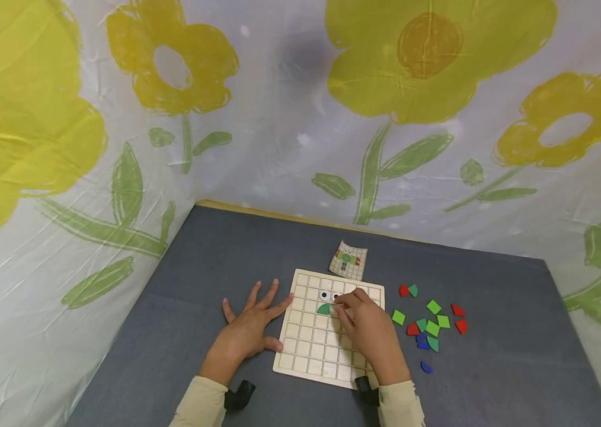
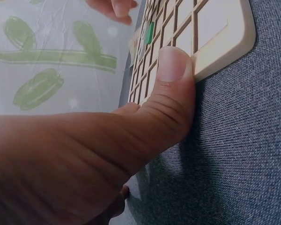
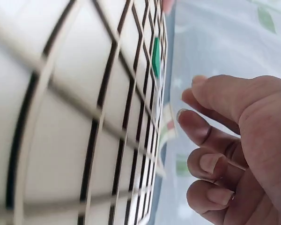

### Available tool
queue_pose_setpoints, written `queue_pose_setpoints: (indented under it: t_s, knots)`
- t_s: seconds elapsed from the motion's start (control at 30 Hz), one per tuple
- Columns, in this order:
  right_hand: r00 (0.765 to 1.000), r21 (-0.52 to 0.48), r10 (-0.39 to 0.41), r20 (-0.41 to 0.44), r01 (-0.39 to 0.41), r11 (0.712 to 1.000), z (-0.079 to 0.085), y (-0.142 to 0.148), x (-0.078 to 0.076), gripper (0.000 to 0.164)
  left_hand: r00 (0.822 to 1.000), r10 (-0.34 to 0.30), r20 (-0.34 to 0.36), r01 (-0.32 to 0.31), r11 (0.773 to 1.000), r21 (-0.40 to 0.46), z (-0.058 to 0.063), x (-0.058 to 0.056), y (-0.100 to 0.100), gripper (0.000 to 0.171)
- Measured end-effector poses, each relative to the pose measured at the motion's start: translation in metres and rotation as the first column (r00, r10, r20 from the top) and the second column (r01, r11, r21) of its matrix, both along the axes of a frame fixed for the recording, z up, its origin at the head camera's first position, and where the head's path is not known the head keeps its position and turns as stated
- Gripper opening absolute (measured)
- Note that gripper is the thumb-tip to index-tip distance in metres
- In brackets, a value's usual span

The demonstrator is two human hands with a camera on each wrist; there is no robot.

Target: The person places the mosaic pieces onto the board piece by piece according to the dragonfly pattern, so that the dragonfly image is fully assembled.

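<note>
A pale wooden grid board [image 1: 311,350] lies on the table. On it sit two white eye tiles, the left one [image 1: 324,295] in plain sight and the other [image 1: 335,296] partly covered by fingers. Below the left eye is a green quarter-round piece [image 1: 323,309]. My left hand [image 1: 247,332] is spread at the board's left side, its thumb [image 2: 173,70] on the edge. Over the board hovers my right hand [image 1: 367,326], fingers bent near the right eye tile. In the right wrist view, no piece shows between the thumb and loosely curled fingers [image 3: 208,164].
Right of the board lie several loose pieces: light green squares [image 1: 432,328], red ones [image 1: 457,309], dark green ones [image 1: 432,343] and blue ones [image 1: 426,367]. A curled picture card [image 1: 348,261] stands behind the board. A flowered cloth [image 1: 279,148] hangs around the dark table [image 1: 514,332].
</note>
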State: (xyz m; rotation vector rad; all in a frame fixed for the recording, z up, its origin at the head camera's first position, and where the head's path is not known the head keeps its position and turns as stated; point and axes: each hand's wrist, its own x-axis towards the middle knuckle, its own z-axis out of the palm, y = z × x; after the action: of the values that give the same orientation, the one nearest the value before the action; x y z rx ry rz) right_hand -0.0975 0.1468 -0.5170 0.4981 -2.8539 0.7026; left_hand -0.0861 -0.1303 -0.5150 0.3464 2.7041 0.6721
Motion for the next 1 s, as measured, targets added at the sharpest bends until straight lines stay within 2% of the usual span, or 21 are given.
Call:
queue_pose_setpoints:
  t_s: [0.27, 0.43, 0.63, 0.77, 1.0]
  knots:
    - [0.989, -0.026, -0.149, 0.019, 0.149, 0.988, -0.003, 0.037, 0.003, 0.016, 1.000, -0.003, -0.003, 0.003, 1.000, 0.005, 0.000, 0.000, 0.001, 0.106]
    - [0.976, -0.055, -0.220, -0.011, 0.219, 0.974, -0.004, 0.059, 0.007, 0.017, 1.000, -0.001, -0.001, 0.001, 1.000, -0.004, -0.002, -0.001, 0.000, 0.106]
    - [0.943, -0.037, -0.333, -0.019, 0.332, 0.942, -0.005, 0.087, 0.015, 0.016, 1.000, -0.003, 0.005, 0.003, 1.000, -0.008, -0.002, 0.000, 0.001, 0.106]
    - [0.916, 0.001, -0.400, 0.019, 0.400, 0.917, -0.004, 0.104, 0.020, 0.020, 1.000, -0.007, 0.006, 0.007, 1.000, -0.012, -0.001, 0.001, 0.001, 0.106]
    - [0.897, 0.041, -0.434, 0.085, 0.432, 0.901, -0.002, 0.115, 0.026, 0.029, 1.000, -0.012, -0.004, 0.012, 1.000, -0.015, -0.002, -0.001, 0.000, 0.106]
